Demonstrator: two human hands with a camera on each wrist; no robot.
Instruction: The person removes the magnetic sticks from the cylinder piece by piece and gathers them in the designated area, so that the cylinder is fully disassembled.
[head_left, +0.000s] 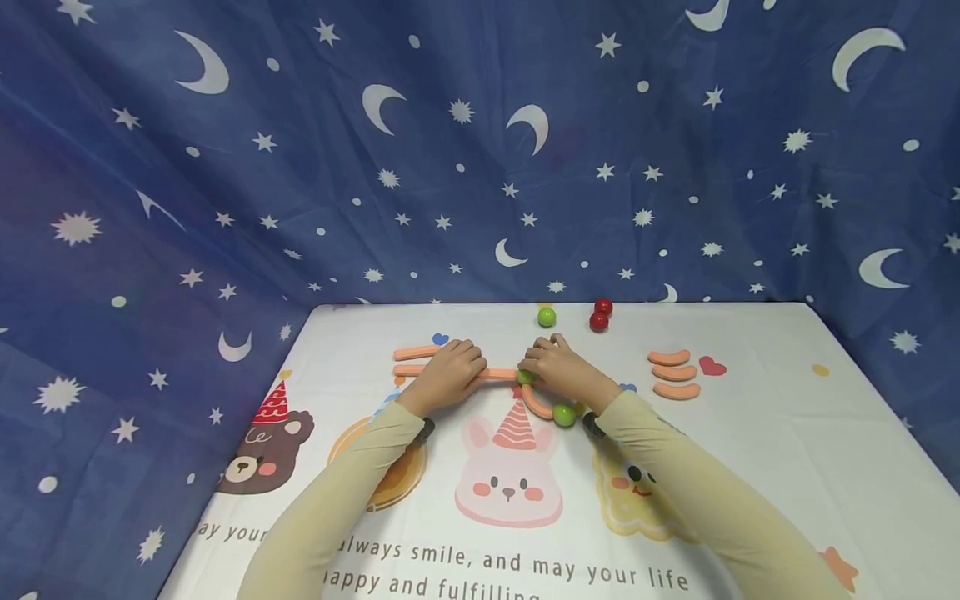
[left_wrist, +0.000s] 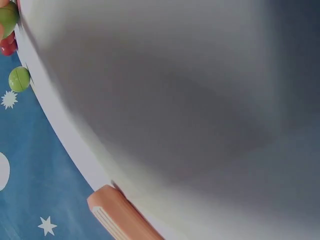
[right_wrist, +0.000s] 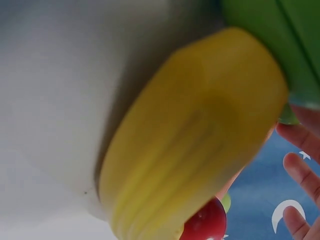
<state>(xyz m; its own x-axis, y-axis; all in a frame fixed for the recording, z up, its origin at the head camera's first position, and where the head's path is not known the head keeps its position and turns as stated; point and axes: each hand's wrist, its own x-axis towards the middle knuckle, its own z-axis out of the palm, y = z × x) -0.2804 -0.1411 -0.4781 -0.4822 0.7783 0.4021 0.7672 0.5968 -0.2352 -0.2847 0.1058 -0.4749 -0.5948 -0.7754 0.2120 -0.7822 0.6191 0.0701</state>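
Observation:
My left hand [head_left: 452, 375] holds a straight orange stick [head_left: 498, 374] flat near the table's middle; orange also shows left of the hand, where a second stick [head_left: 415, 353] lies behind. In the left wrist view the grooved end of an orange stick [left_wrist: 120, 215] shows. At the stick's right end, my right hand [head_left: 561, 372] grips a green ball [head_left: 527, 377], other fingers [right_wrist: 301, 172] spread. A curved orange stick [head_left: 536, 404] runs from that ball to another green ball [head_left: 564, 416]. A short yellow stick [right_wrist: 195, 135] meets a green ball in the right wrist view.
One green ball [head_left: 547, 317] and two red balls [head_left: 599, 322] sit at the table's back edge. Three curved orange sticks [head_left: 675, 372] lie in a column to the right. A blue curtain [head_left: 450, 150] hangs behind the white printed tablecloth [head_left: 750, 467].

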